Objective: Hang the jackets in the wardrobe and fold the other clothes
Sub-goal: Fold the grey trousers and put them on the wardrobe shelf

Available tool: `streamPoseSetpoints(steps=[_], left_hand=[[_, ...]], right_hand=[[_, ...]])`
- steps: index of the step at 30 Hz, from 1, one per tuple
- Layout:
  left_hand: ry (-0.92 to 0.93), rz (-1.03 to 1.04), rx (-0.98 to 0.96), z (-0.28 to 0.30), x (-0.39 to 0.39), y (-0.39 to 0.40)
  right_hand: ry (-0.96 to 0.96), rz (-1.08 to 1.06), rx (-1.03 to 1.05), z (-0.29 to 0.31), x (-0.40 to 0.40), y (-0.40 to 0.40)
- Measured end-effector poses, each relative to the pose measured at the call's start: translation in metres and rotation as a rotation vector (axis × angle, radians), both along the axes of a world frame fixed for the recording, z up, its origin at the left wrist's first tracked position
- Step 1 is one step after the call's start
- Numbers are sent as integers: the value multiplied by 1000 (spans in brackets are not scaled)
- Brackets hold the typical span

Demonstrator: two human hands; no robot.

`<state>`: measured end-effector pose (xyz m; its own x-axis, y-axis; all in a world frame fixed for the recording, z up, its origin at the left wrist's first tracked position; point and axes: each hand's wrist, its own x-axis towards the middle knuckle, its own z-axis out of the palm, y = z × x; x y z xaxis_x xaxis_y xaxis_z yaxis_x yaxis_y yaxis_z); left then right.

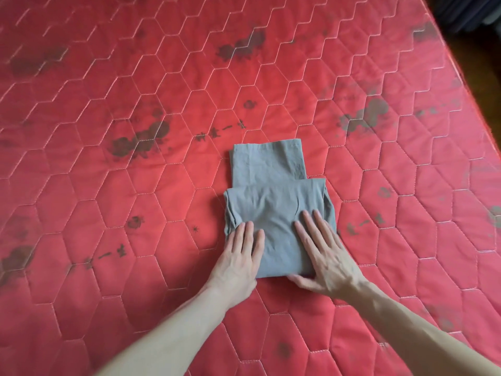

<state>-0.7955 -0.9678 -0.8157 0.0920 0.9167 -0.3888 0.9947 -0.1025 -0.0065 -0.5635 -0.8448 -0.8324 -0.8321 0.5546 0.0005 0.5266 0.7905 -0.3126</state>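
Two bare forearms reach in from the near edge of the mattress [108,77]. The left hand [238,256] lies flat on the near left part of a folded grey garment [273,202], fingers straight and close together, palm partly over the garment's left edge and onto the mattress. The right hand [325,256] presses flat on the near right part, fingers straight and slightly spread, its thumb stretched along the garment's near edge — neither hand curls round anything.

The grey garment sits around the middle of the mattress, a little toward the near edge. Its wider near portion is doubled over a narrower strip that sticks out on the far side.

The mattress is red, quilted in hexagons with pale stitching and dark floral blotches — its right edge runs diagonally, with dark floor and something dark and blurred beyond the far right corner.
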Motion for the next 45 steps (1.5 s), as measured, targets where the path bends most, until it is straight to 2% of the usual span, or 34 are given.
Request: streamPoseSetpoints(steps=[2, 4, 6, 9, 12, 16, 19, 23, 27, 31, 36, 40, 45], left_hand=[[-78, 47, 43, 8, 1, 10], [-236, 74, 118, 21, -9, 21], [-368, 144, 166, 44, -28, 31], [-472, 255, 150, 75, -51, 35], [-710, 453, 194, 91, -60, 27], [-1100, 821, 321, 99, -63, 24], [-1185, 1071, 444, 97, -58, 34], [-1375, 1398, 407, 74, -50, 50], [-1203, 1418, 338, 51, -39, 53], [-995, 1456, 265, 30, -46, 65], [-798, 1484, 132, 22, -51, 76], [-784, 1564, 22, 23, -55, 84], [-884, 1624, -11, 25, -61, 95]], right_hand=[[-75, 89, 38, 5, 11, 10], [-132, 144, 55, 10, 20, 23], [-77, 138, 16, 21, 24, 32], [79, 65, -100, 52, 21, 35], [229, -136, -223, 83, 16, 29], [454, -457, -502, 107, -1, 29], [614, -627, -578, 110, -28, 35], [650, -789, -641, 88, -73, 56], [555, -750, -672, 64, -99, 85], [246, -656, -654, 46, -109, 114], [29, -898, -509, 34, -108, 96], [-96, -900, -450, 32, -108, 74], [-181, -880, -363, 34, -117, 70]])
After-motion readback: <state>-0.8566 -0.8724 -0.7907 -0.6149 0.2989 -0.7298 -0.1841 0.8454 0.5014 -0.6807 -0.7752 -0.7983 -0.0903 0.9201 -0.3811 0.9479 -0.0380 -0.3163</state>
